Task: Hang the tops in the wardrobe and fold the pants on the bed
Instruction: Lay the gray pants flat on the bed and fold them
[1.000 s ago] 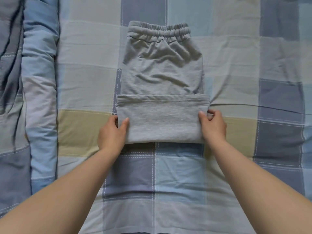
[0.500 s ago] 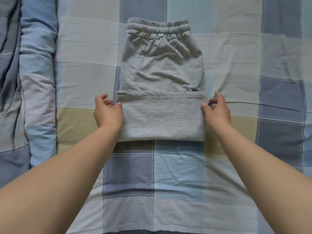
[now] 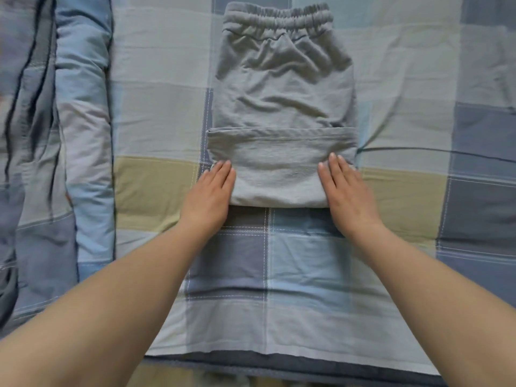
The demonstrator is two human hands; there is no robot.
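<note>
**Ana:** Head view only, so one pass. Where are the pants [image 3: 282, 107]?

**Ben:** Flat on the bed [image 3: 405, 191], in the middle of the checked sheet, waistband [image 3: 277, 19] at the far end. The leg end is doubled over toward the waistband, making a thick band nearest the person.

**Ana:** And the hands?

**Ben:** Both flat, fingers straight and together, gripping nothing. The left hand [image 3: 208, 196] presses on the left corner of that band, half on the sheet. The right hand [image 3: 347, 195] presses on the right corner.

**Ana:** What does the next fold turn on?

**Ben:** My guess: the pants run lengthwise away from the person, so the band must go forward, toward the waistband. The hands sit at the near fold, one at each side, equally close. Neither has an advantage.

**Ana:** Surface?

**Ben:** Soft, slightly creased sheet. Left of the pants lies a rolled quilt [image 3: 83, 135], well apart. No wardrobe or tops show.
</note>
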